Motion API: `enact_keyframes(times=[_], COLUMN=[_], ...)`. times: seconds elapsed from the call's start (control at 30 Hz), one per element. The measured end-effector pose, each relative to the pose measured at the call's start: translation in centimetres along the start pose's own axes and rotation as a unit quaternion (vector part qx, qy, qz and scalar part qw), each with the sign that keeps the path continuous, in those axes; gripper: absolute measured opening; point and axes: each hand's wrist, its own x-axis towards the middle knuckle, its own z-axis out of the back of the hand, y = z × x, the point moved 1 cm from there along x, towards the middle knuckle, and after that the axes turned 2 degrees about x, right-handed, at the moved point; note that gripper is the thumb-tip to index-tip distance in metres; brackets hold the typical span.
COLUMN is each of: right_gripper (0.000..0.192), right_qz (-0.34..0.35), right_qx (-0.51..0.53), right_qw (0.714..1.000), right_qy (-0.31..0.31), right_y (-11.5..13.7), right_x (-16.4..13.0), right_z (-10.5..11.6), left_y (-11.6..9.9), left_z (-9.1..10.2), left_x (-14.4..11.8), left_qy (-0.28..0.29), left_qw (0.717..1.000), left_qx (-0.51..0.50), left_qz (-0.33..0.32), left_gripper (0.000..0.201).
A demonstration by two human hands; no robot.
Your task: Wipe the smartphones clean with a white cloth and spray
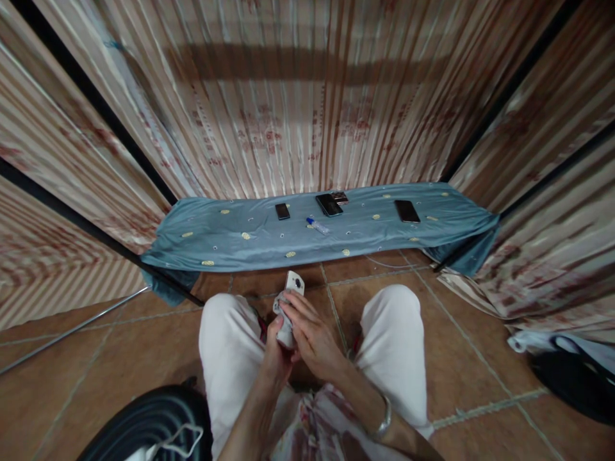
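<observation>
I see my left hand (pixel 277 349) gripping a white phone (pixel 294 282) by its lower end, while my right hand (pixel 310 333) pinches a cloth (pixel 282 306) against it (between my knees). It looks light, rigid, slippery; hold its edges.

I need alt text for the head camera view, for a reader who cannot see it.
Both hands, left hand and right hand, hold a white phone with a grey cloth against it, above the person's lap. Ahead, a blue cloth carries three dark phones and a small bottle.
</observation>
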Motion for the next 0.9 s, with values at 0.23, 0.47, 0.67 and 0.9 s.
enact_keyframes(times=[0.23,0.47,0.67,0.9], right_gripper=[0.048,0.047,0.047,0.048], right_qz=[-0.039,-0.055,-0.054,-0.049], right_qx=[-0.004,0.017,0.036,-0.001], right_qw=[0.998,0.997,0.998,0.999], right_qy=[-0.045,-0.042,-0.002,-0.023], right_y=[-2.2,-1.3,0.5,-1.2], right_x=[2.3,0.3,-2.2,0.7], right_z=[1.4,0.5,-0.6,0.7], left_y=[0.9,0.7,-0.2,0.8], left_z=[-0.1,0.2,0.2,-0.1], left_x=[-1.1,-0.6,0.1,-0.9], left_qy=[0.135,0.083,-0.028,0.092], left_qw=[0.989,0.995,1.000,0.994], left_qx=[0.056,0.054,0.001,0.049], left_qz=[0.013,0.017,-0.006,0.026], left_gripper=[0.051,0.046,0.037,0.044])
